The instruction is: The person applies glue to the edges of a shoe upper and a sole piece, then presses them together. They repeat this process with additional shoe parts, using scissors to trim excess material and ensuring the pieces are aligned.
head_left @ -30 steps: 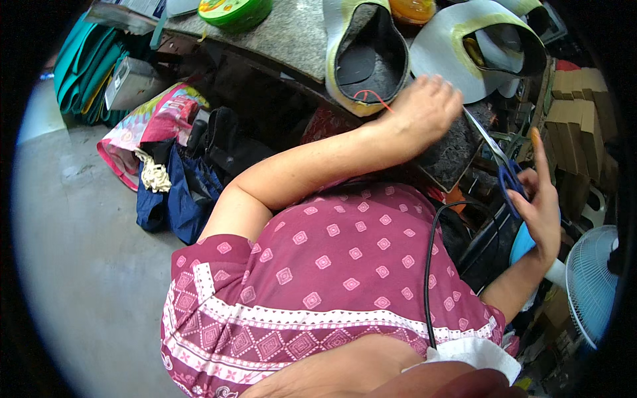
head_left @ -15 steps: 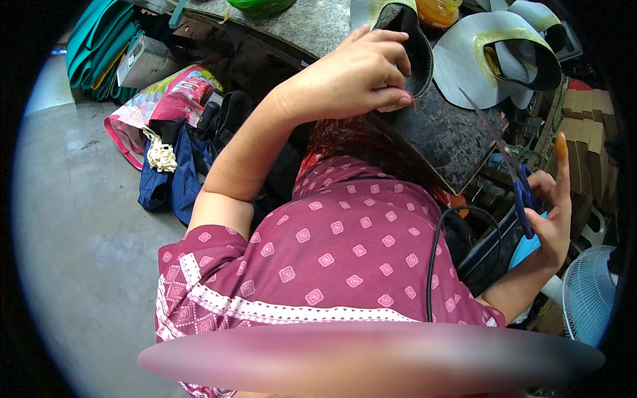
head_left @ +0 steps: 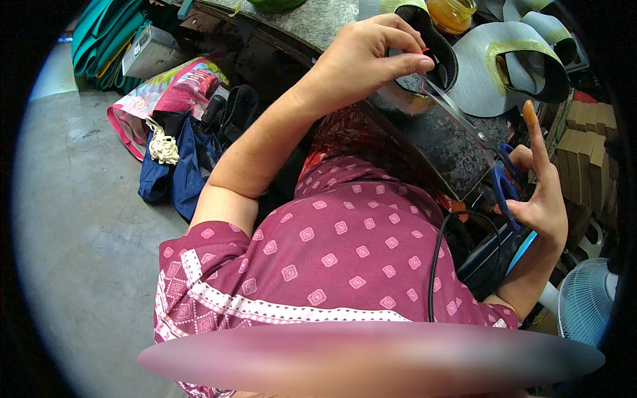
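My left hand is raised over the bench, thumb and fingers pinched together on a thin red thread. My right hand holds blue-handled scissors by the finger loops, its index finger stretched up with an orange-brown stain at the tip. The scissors' blades reach up and left, their points close below my left thumb. Behind the left hand lies a curved upper-like piece with a dark inside. To its right is a grey, curved piece with a yellowish band round its opening.
A dark, scuffed board lies at the bench's near side. An open jar of amber stuff stands at the back. Stacked tan blocks and a fan are on the right; bags and cloth lie on the floor to the left.
The scissors have moved left and tilted, bringing their points up to my left hand. My left hand has shifted slightly right, with the fingers drawn closer into a pinch.
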Available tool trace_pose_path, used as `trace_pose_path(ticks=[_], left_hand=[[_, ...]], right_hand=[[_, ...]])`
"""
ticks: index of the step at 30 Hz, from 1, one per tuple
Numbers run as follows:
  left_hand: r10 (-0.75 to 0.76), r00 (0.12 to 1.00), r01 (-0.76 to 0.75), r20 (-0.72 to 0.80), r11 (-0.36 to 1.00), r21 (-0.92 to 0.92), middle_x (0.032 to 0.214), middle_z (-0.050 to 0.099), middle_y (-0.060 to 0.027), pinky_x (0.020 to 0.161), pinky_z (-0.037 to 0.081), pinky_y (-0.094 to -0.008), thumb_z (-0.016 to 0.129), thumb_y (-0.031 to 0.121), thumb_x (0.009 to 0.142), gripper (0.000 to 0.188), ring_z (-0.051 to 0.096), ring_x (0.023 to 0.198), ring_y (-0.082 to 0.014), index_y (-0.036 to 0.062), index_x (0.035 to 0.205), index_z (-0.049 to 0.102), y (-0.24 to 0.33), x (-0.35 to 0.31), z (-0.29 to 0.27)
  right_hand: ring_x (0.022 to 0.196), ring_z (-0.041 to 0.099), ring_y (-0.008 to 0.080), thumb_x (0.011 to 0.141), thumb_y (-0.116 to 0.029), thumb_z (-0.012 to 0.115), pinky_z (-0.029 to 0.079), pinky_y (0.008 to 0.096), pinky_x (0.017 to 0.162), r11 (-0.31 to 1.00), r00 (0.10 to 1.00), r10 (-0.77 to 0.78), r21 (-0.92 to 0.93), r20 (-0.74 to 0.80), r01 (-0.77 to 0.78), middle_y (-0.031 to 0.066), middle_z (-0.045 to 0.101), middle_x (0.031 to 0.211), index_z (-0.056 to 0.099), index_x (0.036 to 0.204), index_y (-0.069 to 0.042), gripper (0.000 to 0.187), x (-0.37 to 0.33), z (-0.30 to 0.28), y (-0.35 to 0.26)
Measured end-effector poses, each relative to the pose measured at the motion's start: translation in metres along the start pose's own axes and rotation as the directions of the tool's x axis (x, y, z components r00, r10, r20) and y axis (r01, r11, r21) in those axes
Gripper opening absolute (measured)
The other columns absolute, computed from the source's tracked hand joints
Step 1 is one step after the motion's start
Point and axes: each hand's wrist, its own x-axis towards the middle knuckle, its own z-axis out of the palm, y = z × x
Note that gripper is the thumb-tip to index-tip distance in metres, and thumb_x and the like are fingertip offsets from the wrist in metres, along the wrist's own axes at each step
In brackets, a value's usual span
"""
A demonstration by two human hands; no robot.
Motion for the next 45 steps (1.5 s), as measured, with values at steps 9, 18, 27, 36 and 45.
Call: trace_pose_path(ticks=[9, 18, 27, 36, 45], left_hand=[[0.297, 0.952, -0.308, 0.079, 0.923, 0.231, 0.092, 0.068, -0.0067, 0.085, 0.052, -0.0324, 0.077, 0.023, 0.084, 0.019, 0.065, 0.092, -0.0258, 0.0052, 0.089, 0.076, 0.004, 0.008, 0.003], [0.265, 0.957, -0.274, 0.123, 0.959, 0.069, 0.094, 0.067, -0.0088, 0.093, 0.046, -0.0399, 0.076, 0.016, 0.086, 0.018, 0.059, 0.11, -0.0289, 0.0011, 0.08, 0.07, 0.007, 0.01, 0.0], [0.302, 0.947, -0.312, 0.114, 0.946, 0.085, 0.091, 0.068, -0.0062, 0.088, 0.047, -0.0384, 0.076, 0.017, 0.086, 0.018, 0.06, 0.103, -0.0258, 0.0025, 0.078, 0.07, 0.001, 0.012, -0.004], [0.292, 0.949, -0.302, 0.123, 0.951, 0.069, 0.09, 0.068, -0.0058, 0.091, 0.046, -0.0385, 0.076, 0.018, 0.087, 0.018, 0.06, 0.106, -0.0267, 0.0027, 0.079, 0.07, 0.0, 0.009, -0.001], [0.245, 0.866, -0.367, 0.435, 0.903, 0.223, 0.119, 0.063, -0.0121, 0.105, 0.039, -0.0442, 0.07, 0.008, 0.082, 0.016, 0.047, 0.125, -0.0343, 0.0038, 0.097, 0.072, 0.0, 0.014, -0.019]], right_hand=[[0.056, 0.049, 0.0138, 0.056, -0.053, 0.082, 0.035, 0.0306, 0.054, 0.994, 0.99, 0.045, -0.11, 0.132, -0.03, 0.0027, 0.049, 0.066, 0.028, 0.158, -0.007, 0.124, 0.011, -0.013, -0.018], [0.053, 0.051, 0.01, 0.061, -0.055, 0.086, 0.033, 0.0253, 0.05, 0.99, 0.971, 0.089, -0.126, 0.223, -0.062, 0.0018, 0.051, 0.063, 0.022, 0.159, -0.004, 0.127, 0.019, -0.021, -0.021], [0.057, 0.056, 0.0117, 0.063, -0.044, 0.077, 0.041, 0.0238, 0.056, 0.992, 0.968, 0.05, -0.128, 0.248, -0.019, 0.0045, 0.054, 0.064, 0.023, 0.159, -0.005, 0.116, 0.026, -0.025, -0.032], [0.051, 0.053, 0.0099, 0.057, -0.058, 0.085, 0.029, 0.0255, 0.049, 0.972, 0.959, 0.107, -0.231, 0.262, -0.045, 0.0018, 0.05, 0.058, 0.024, 0.158, -0.006, 0.13, 0.032, -0.021, -0.033], [0.051, 0.054, 0.0101, 0.055, -0.046, 0.091, 0.029, 0.0239, 0.049, 0.98, 0.974, 0.05, -0.197, 0.223, -0.005, 0.0014, 0.052, 0.059, 0.024, 0.159, -0.009, 0.129, 0.02, -0.036, -0.028]])
